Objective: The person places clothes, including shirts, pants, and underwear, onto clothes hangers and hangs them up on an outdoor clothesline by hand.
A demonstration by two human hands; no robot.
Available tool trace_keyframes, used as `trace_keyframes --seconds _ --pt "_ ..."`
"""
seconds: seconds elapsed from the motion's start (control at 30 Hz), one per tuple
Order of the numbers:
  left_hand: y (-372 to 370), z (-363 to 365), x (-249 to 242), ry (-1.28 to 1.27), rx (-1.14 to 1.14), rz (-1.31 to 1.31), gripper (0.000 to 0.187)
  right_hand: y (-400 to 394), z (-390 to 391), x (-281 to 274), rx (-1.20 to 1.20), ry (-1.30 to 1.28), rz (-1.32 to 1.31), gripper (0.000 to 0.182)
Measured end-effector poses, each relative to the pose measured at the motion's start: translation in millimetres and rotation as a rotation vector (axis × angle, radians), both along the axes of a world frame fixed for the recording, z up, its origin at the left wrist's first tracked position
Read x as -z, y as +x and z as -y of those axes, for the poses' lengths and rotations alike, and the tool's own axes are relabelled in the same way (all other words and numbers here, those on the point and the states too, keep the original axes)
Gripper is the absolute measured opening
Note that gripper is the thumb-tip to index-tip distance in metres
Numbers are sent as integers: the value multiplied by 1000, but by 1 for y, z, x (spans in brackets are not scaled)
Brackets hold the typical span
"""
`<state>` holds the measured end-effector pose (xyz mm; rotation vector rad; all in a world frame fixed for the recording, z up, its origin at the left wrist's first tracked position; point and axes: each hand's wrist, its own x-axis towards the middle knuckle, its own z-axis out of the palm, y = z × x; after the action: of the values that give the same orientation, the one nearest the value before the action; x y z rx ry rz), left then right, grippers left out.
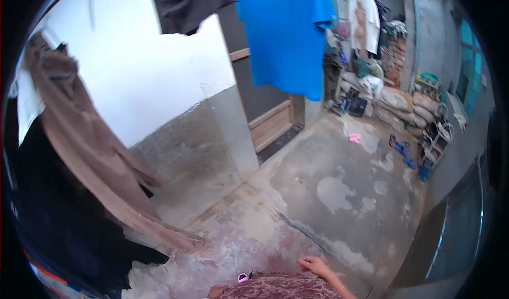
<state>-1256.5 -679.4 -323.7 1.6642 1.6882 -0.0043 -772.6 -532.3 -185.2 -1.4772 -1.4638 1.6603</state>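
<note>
My right hand [315,267] is low in the view, in front of my maroon patterned clothing [281,287]. Its fingers are loosely bent and a little apart, with nothing visible in them. Only a small part of my left hand [217,291] shows at the bottom edge; its fingers are hidden. Between the hands, against the clothing, is a small pink ring-shaped thing [243,277] whose kind I cannot make out. Neither hand touches the hanging clothes. Nearest on the left are brown trousers [101,124] and black garments [58,203].
Overhead hang a blue T-shirt [286,34] and a dark garment [193,5]. A wooden door [270,124] stands in the white-and-grey wall. Across the patchy concrete floor [328,193] lie pink footwear [354,138] and blue sandals [405,156]. Stacked sacks [395,100] line the back.
</note>
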Motion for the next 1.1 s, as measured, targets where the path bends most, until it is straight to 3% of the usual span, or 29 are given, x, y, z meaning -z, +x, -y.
trace_keyframes --seconds 0.03,0.07,0.1,0.13,0.17,0.23,0.47,0.53,0.57,0.6,0.67,0.73,0.8,0.87,0.93,1.0,1.1 --pt "10 -15 -14 -47 -91 185 25 5 20 9 182 -268 -231 26" --pt "33 -37 -56 -96 -182 360 19 14 34 21 214 -276 -240 26" --pt "58 -60 -90 -111 -159 353 19 22 45 31 169 -188 8 26" --pt "79 -81 -118 -156 -298 323 19 29 53 41 114 -100 258 27" --pt "95 -95 -134 -198 -442 289 21 37 61 48 149 -111 227 31" --pt "108 -127 -125 -184 -469 422 27 50 59 30 141 -145 263 33" --pt "179 -208 -159 -173 -320 445 29 67 33 37 235 -72 309 28" --pt "187 -235 -138 -241 -47 363 31 70 24 127 239 -26 84 32" --pt "197 -246 -143 -290 -54 322 34 72 19 174 236 -10 -31 34" --pt "201 -255 -139 -284 -74 331 34 86 3 154 224 -10 44 34" --pt "216 -284 -133 -143 103 334 35 108 -39 77 202 -28 182 36" --pt "231 -312 -123 -86 119 317 35 122 -68 48 203 -31 200 37" --pt "247 -338 -118 -30 128 289 35 132 -95 39 188 -27 191 39" --pt "268 -366 -116 -191 85 376 37 136 -122 42 146 -26 163 41" --pt "287 -392 -116 -175 60 368 35 145 -151 48 97 -42 216 41" --pt "310 -417 -133 -45 303 299 34 157 -183 52 47 -48 257 41" --pt "349 -443 -162 -75 260 209 34 183 -240 53 -36 -45 300 42"
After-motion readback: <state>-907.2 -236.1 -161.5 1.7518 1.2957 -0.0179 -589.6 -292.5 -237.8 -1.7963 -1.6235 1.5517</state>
